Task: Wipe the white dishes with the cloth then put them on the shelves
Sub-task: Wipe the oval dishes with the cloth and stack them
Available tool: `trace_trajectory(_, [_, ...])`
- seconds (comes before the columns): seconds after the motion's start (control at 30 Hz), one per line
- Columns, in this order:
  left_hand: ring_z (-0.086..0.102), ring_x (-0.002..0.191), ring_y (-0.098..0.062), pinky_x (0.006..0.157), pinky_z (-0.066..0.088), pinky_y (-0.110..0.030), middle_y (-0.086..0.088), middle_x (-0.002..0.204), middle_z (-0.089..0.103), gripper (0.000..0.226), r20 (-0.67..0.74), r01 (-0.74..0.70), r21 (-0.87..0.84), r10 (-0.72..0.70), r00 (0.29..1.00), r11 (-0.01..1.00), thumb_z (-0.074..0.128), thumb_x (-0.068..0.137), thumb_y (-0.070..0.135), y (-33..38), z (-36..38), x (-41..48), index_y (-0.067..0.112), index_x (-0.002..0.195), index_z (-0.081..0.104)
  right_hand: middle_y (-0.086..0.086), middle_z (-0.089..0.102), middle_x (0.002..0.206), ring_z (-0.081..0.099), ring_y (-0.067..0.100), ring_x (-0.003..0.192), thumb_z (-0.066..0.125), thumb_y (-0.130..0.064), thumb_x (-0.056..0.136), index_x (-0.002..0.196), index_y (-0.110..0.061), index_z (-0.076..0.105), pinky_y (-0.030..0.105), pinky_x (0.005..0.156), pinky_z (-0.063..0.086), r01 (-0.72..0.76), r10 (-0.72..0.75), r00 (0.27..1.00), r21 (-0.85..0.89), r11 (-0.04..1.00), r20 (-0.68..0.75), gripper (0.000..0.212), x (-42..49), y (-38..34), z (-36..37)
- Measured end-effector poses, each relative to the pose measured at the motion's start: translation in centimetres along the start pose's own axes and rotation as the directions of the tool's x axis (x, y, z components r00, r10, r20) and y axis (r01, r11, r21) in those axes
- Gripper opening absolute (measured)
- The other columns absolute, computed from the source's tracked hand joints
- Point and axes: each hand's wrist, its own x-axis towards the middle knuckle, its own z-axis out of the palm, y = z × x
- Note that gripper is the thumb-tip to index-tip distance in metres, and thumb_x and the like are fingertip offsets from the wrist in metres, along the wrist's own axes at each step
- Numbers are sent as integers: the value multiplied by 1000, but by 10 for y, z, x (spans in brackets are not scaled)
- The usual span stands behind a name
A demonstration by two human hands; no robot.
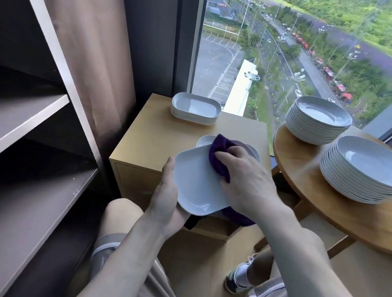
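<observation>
A: Why is the left hand (165,193) gripping the plate (194,183) by its edge, above the counter (158,135)?
B: It is leaving the face exposed. The right hand (247,176), fingers bunching the cloth (218,155), is pressing on it. The shelves (27,114) are standing at left.

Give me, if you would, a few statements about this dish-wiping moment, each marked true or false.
1. The left hand holds the white plate by its edge. True.
2. The right hand presses a green cloth onto the plate. False: the cloth is purple.
3. On the round table stand a far stack and a near stack of round dishes. True.
4. The oblong dishes are stacked on a shelf. False: they stand on the wooden cabinet by the window.
</observation>
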Motion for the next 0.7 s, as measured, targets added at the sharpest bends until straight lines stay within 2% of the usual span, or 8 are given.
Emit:
trace_trajectory(0.07, [67,123,-30,89,60,-41,-18,138,67,65,-17,9,19,-8,1000,1000,26,110,58,1,0,1,16,143,62,-6,47,140,49,25,123,55,-18,91,135,-36,54,37,91,47,81,-82,996,25,996,41,48,-5,-18,4])
trace_trajectory(0.13, [63,130,-32,99,56,-44,-19,141,65,65,-44,30,14,-29,999,999,27,110,56,0,1,1,12,142,62,-7,48,136,49,23,120,55,-20,91,131,-34,57,37,89,48,164,-168,983,65,984,73,43,-13,-36,10])
trace_trajectory(0.23, [72,114,-32,89,61,-39,-20,125,72,67,-105,58,-70,-66,992,996,35,107,59,0,0,-1,9,116,78,-8,50,130,49,22,112,55,-28,93,124,-33,60,37,85,48,232,-243,963,100,968,117,32,-24,-52,14])
trace_trajectory(0.3, [74,103,-33,86,62,-39,-20,113,74,73,-136,53,-115,-69,988,992,34,105,62,0,-3,0,7,105,82,-8,51,128,50,22,110,55,-25,91,122,-32,61,40,86,48,250,-263,951,98,963,161,32,-28,-54,14])
trace_trajectory(0.43, [75,102,-39,83,64,-45,-25,117,73,79,-204,17,-179,-54,977,984,28,104,67,10,-5,-1,2,128,68,-11,53,120,50,23,106,56,-22,85,116,-33,62,38,86,45,283,-295,932,87,955,210,33,-34,-48,15])
trace_trajectory(0.5, [65,123,-43,107,53,-53,-26,134,67,74,-217,-21,-157,-14,976,987,23,108,60,16,-6,0,7,142,60,-13,54,117,51,22,105,57,-20,82,115,-36,64,36,85,45,258,-274,938,100,961,212,37,-35,-38,15])
trace_trajectory(0.57, [56,135,-44,117,41,-58,-24,144,61,70,-216,-52,-102,29,976,993,19,110,56,18,-7,2,11,151,52,-16,55,117,53,21,105,58,-18,80,117,-38,65,35,84,46,215,-235,948,113,970,215,42,-34,-26,15])
trace_trajectory(0.7, [62,128,-40,108,48,-64,-18,137,67,66,-240,-73,-5,70,968,997,26,107,63,17,-7,0,20,146,57,-17,57,122,56,18,108,60,-18,83,122,-38,68,36,84,51,105,-125,971,107,989,204,45,-23,0,14])
